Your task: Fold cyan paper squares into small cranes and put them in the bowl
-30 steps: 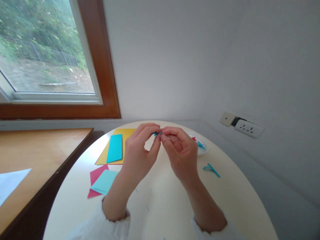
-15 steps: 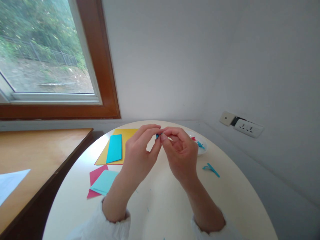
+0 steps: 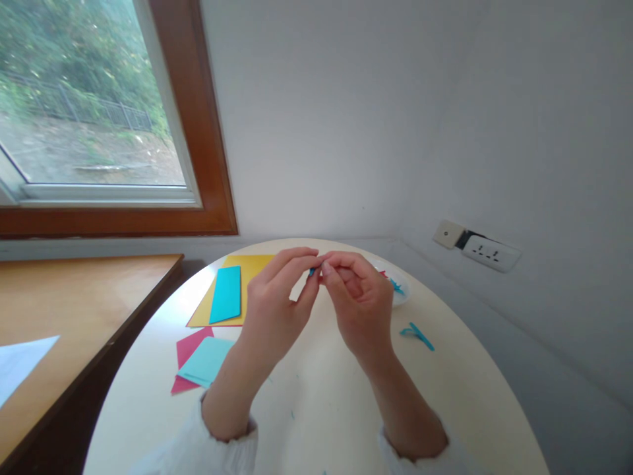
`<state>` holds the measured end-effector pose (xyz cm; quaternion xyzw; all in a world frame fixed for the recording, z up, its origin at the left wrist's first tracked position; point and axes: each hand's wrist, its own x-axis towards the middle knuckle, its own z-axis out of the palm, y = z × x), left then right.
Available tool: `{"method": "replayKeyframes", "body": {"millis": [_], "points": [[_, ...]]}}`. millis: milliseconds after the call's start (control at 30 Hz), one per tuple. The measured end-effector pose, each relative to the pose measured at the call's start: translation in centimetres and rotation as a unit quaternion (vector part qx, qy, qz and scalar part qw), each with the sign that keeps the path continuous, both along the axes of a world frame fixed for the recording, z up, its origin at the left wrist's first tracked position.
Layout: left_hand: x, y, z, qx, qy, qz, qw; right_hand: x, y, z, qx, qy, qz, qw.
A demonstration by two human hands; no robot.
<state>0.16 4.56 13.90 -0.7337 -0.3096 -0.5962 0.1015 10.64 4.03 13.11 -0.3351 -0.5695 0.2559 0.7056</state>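
Note:
Above the far part of the white round table [image 3: 326,409], my left hand [image 3: 277,300] pinches a small folded piece of blue paper [image 3: 312,270] between thumb and fingertips. My right hand [image 3: 363,297] meets it there, thumb and index finger pressed together at the same piece. Most of the paper is hidden by the fingers, so its shape cannot be made out. Partly behind my right hand stands a white dish [image 3: 403,297] with small blue folded paper pieces [image 3: 396,285] and a red one [image 3: 383,274] in it. Blue paper strips [image 3: 418,335] lie on the table to the right.
Left of my hands, a blue paper rectangle [image 3: 226,295] rests on yellow sheets [image 3: 202,316]. Nearer lie light turquoise paper [image 3: 205,359] and pink paper [image 3: 190,346]. A wooden desk [image 3: 89,290] adjoins at left, and a wall with a socket [image 3: 491,252] stands at right.
My right thumb and index finger have shifted slightly at the blue paper, and less of it shows between the hands. My left hand has hardly moved.

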Motion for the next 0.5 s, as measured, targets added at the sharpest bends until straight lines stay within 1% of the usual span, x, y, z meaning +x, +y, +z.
{"method": "replayKeyframes", "body": {"millis": [300,400,500], "points": [[0.04,0.22,-0.27,0.020,0.007,0.003,1.000,0.23,0.06,0.28,-0.017,-0.001,0.009,1.000],[0.04,0.27,-0.29,0.023,0.008,0.004,1.000,0.34,0.22,0.39,-0.030,0.015,0.030,0.999],[0.05,0.29,-0.27,0.024,0.009,-0.001,1.000,0.52,0.44,0.46,-0.054,0.035,0.068,0.996]]}}
